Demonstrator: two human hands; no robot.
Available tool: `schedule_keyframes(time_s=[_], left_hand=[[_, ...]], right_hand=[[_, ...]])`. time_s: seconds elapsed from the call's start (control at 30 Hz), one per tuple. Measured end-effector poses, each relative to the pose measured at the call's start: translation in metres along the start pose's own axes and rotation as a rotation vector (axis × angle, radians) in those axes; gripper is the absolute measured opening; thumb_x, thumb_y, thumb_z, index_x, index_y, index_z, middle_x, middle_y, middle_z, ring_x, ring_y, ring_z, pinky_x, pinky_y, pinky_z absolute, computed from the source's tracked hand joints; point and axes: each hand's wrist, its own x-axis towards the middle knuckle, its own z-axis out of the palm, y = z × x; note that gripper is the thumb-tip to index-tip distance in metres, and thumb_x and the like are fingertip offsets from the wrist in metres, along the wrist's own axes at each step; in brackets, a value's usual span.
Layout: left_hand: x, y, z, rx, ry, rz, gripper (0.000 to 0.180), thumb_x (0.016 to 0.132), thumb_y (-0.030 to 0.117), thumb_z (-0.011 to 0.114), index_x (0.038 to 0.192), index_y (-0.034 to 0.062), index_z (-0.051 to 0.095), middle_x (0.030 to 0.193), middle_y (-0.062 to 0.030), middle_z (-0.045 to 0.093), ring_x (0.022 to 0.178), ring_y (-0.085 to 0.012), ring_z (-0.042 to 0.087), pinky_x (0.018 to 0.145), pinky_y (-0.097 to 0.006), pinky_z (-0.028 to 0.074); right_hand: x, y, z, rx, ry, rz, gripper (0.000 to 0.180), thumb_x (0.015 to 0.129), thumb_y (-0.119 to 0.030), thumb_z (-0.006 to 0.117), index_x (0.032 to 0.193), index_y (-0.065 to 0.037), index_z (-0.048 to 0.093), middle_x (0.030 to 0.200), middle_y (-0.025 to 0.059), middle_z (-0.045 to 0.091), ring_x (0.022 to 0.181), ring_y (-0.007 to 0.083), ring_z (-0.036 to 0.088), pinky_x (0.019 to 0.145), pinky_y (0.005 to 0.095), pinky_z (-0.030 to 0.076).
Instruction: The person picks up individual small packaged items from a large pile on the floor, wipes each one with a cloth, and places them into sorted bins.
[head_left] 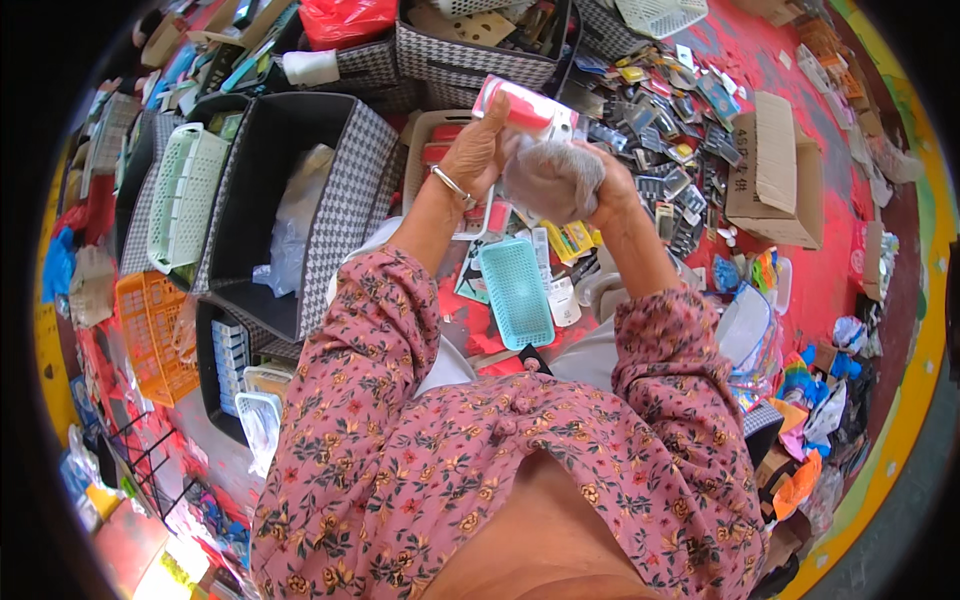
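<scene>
- Left hand [478,150]: raised over the floor, bangle on the wrist, thumb and fingers pinched on the lower end of a red-and-white packaged item [525,108].
- Packaged item: flat, clear-fronted, red body inside; tilted, its far end pointing to about 2 o'clock from the left hand.
- Right hand [605,180]: closed around the bunched edge of a thin clear plastic bag [550,178]; fingers mostly hidden behind the bag.
- Plastic bag: crumpled and greyish, held between the two hands, touching the packaged item at its upper side, at 4 o'clock from it.
- The two hands sit close together, each clamped on its own thing.
- Teal slotted basket [516,290]: on the red floor, at 6 o'clock from the hands.
- Houndstooth fabric bin [345,190]: at 9 o'clock from the hands, loose plastic inside.
- Pale green basket [185,195]: further out at 9 o'clock, propped in another bin.
- Orange basket [150,330]: at 8 o'clock, near the picture's edge.
- Cardboard box [775,170]: at 3 o'clock, flaps open.
- Scattered small packets [670,130]: spread over the floor between the hands and the box.
</scene>
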Motion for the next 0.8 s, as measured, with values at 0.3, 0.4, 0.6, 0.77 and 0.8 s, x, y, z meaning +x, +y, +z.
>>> schedule_keyframes(time_s=[0.3,0.4,0.6,0.77,0.8], left_hand=[[-0.006,0.019,0.0,-0.255,-0.035,0.057,0.08,0.078,0.066,0.018,0.114,-0.0016,0.04,0.091,-0.0141,0.056,0.094,-0.0279,0.053,0.083,-0.043,0.042],[-0.003,0.013,0.003,-0.261,0.119,-0.005,0.085,0.076,0.069,0.013,0.11,-0.0025,0.043,0.081,-0.0142,0.057,0.084,-0.0278,0.055,0.077,-0.043,0.045],[-0.013,-0.025,0.005,-0.468,-0.252,-0.062,0.059,0.086,0.052,0.024,0.12,0.006,0.038,0.114,-0.0104,0.049,0.105,-0.0229,0.048,0.091,-0.034,0.037],[-0.001,-0.031,0.018,-0.175,0.052,-0.201,0.056,0.084,0.052,0.034,0.112,0.0059,0.045,0.106,-0.0084,0.053,0.099,-0.0203,0.051,0.087,-0.033,0.041],[-0.001,-0.03,0.016,-0.146,-0.007,-0.226,0.059,0.083,0.055,0.032,0.112,0.0053,0.045,0.102,-0.009,0.054,0.094,-0.0208,0.053,0.083,-0.034,0.043]], right_hand=[[-0.024,-0.015,0.011,-0.989,-0.023,-0.341,0.023,0.076,-0.029,0.059,0.077,-0.006,0.062,0.073,0.0045,0.057,0.071,0.0118,0.051,0.062,0.0282,0.041],[-0.03,-0.041,0.016,-0.515,0.202,-0.565,0.019,0.077,-0.02,0.057,0.074,-0.001,0.059,0.071,0.0004,0.056,0.068,0.0097,0.053,0.064,0.0264,0.043],[-0.013,0.02,0.059,-1.538,0.103,-1.469,0.014,0.077,-0.019,0.056,0.086,-0.009,0.055,0.078,0.0101,0.054,0.069,0.0251,0.055,0.059,0.0327,0.045],[0.001,0.009,0.053,-1.502,0.233,-1.366,0.012,0.075,-0.017,0.055,0.083,-0.008,0.055,0.079,0.01,0.053,0.071,0.0284,0.055,0.06,0.0367,0.045],[0.003,0.002,0.05,-1.458,0.276,-1.329,0.012,0.075,-0.017,0.054,0.082,-0.008,0.055,0.079,0.0102,0.053,0.071,0.0283,0.055,0.06,0.0369,0.045]])
